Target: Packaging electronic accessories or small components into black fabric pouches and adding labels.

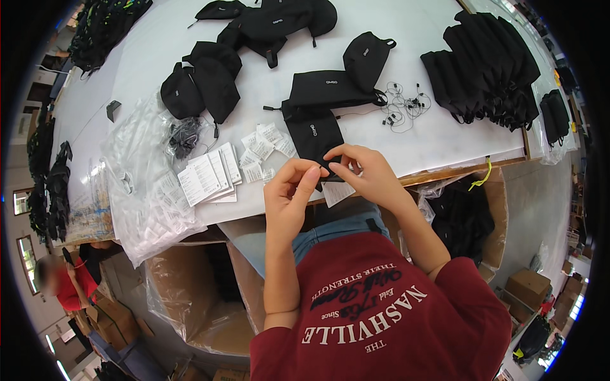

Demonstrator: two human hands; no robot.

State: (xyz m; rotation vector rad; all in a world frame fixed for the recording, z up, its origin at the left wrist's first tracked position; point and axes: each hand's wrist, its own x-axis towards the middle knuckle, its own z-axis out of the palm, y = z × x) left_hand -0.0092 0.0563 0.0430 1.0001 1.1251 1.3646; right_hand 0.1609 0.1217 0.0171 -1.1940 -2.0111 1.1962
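At the table's near edge, my left hand (289, 190) and my right hand (366, 170) meet at the lower end of a black fabric pouch (312, 136). Both are closed, thumb and fingers pinched together, on something too small to make out. A white paper tag (337, 192) hangs just below my right hand. Two more black pouches, a flat one (327, 89) and an upright one (367, 60), lie beyond, overlapping. Left of my hands are small white labels (262, 145) and a fanned stack of printed white cards (208, 174).
Thin black tag strings (403, 108) lie tangled to the right. More black pouches are piled at the far right (486, 70) and far left (202, 82). Clear plastic bags (143, 171) drape over the front edge. Open cartons (190, 286) stand below; another person (71, 282) is at lower left.
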